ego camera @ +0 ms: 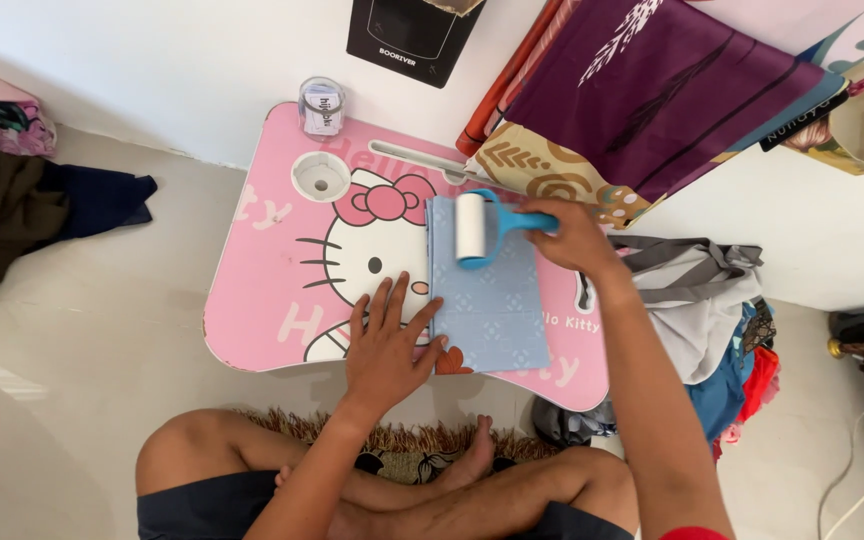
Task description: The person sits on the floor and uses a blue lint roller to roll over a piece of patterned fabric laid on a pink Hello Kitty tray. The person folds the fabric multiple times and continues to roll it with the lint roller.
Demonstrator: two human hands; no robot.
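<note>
1. Nearest the camera: person sits cross-legged on a fringed mat [407, 440], knees under the near edge of a pink lap table [262, 290].
2. Left hand [387, 345] lies open & flat, fingers spread, palm on the table w/ fingertips pressing the near-left edge of a folded blue cloth [487, 290].
3. The cloth lies about mid-table, long axis running near-to-far, away from the body; near end sits just right of the left hand.
4. Right hand [577, 238] is closed round the blue handle of a lint roller [474, 228]. White roll rests on the cloth's far end, its axis along the cloth's length, handle pointing right.
5. So the roller is at the far end, w/ the rest of the cloth stretching back toward the body; right hand is nearer the roller, left nearer the near edge.
6. Far-left on the table: moulded cup recess [321, 176] & a small clear container [321, 107].
7. Beyond: clothes heap [702, 310] right, patterned fabrics [652, 90] against the wall.
</note>
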